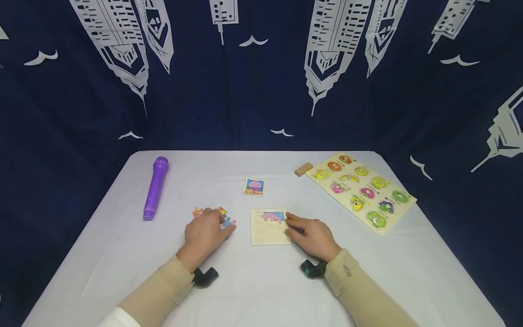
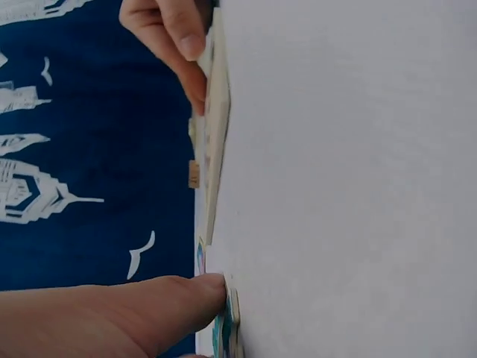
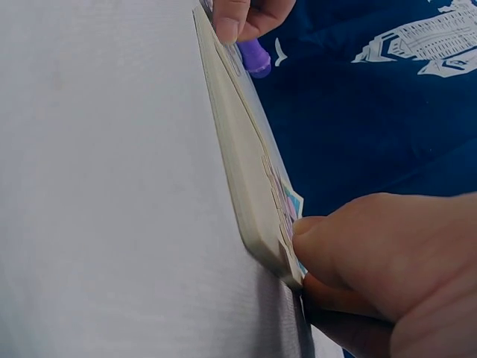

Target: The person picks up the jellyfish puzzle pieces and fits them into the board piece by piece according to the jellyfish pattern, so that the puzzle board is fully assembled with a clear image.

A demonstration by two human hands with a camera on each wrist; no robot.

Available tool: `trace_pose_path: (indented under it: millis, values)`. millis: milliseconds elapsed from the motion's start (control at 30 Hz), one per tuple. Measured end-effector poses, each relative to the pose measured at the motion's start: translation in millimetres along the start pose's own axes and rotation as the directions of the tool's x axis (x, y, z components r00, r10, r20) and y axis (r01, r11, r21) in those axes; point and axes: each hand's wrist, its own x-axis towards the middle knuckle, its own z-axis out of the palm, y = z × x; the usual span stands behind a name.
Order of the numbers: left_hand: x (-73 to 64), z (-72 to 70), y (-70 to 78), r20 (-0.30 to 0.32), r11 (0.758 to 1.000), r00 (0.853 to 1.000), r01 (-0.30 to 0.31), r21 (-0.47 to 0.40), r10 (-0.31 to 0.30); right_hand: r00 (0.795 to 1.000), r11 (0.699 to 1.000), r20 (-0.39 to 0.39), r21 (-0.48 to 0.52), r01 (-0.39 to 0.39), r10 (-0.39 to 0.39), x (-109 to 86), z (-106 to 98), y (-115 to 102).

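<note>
A square cream puzzle board (image 1: 267, 234) lies in the middle of the table, with a few pink and blue puzzle pieces (image 1: 273, 217) set along its top. At the board's right edge, my right hand (image 1: 312, 236) holds the corner, thumb on the upper side and fingers at the rim. My left hand (image 1: 204, 234) is over a loose heap of colourful puzzle pieces (image 1: 229, 222) left of the board. In the left wrist view its thumb (image 2: 201, 292) touches the edge of a piece; the other fingers are mostly hidden.
Beyond the board lies a small picture card (image 1: 254, 186) with a pink sea creature. A purple microphone-shaped stick (image 1: 156, 188) is at the left. On the right are a fruit peg board (image 1: 363, 193) and a small wooden block (image 1: 303, 169).
</note>
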Motion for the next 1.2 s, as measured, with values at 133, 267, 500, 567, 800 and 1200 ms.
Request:
trace_pose_path:
  millis: [133,267,500,567,800,1200]
  values:
    - [0.3,6.6,-1.9,-0.014,0.997,0.999,-0.047,-0.066,0.046,1.0,1.0,0.003,-0.008,0.005,-0.005,-0.1,0.5,-0.6]
    - [0.0,12.1,-2.5,-0.063,0.985,0.992,-0.114,-0.127,0.106,1.0,1.0,-0.001,-0.009,-0.014,0.014,-1.0,-1.6,-1.1]
    - [-1.7,14.3,-1.8,-0.105,0.971,0.985,-0.155,-0.18,0.137,1.0,1.0,0.005,-0.007,-0.013,0.013,-0.4,-2.1,-2.2]
    - [-2.0,14.1,-1.9,-0.111,0.968,0.984,-0.16,-0.193,0.14,1.0,1.0,0.005,-0.009,-0.015,0.016,-0.2,-1.3,-2.5]
    - [-1.4,13.9,-0.2,-0.135,0.953,0.981,-0.17,-0.25,0.139,1.0,1.0,0.01,0.008,-0.028,0.028,-1.0,0.8,-2.7]
    - [-0.2,14.5,0.5,-0.128,0.946,0.982,-0.172,-0.276,0.141,1.0,1.0,0.014,-0.001,-0.016,0.016,0.7,0.6,-1.5]
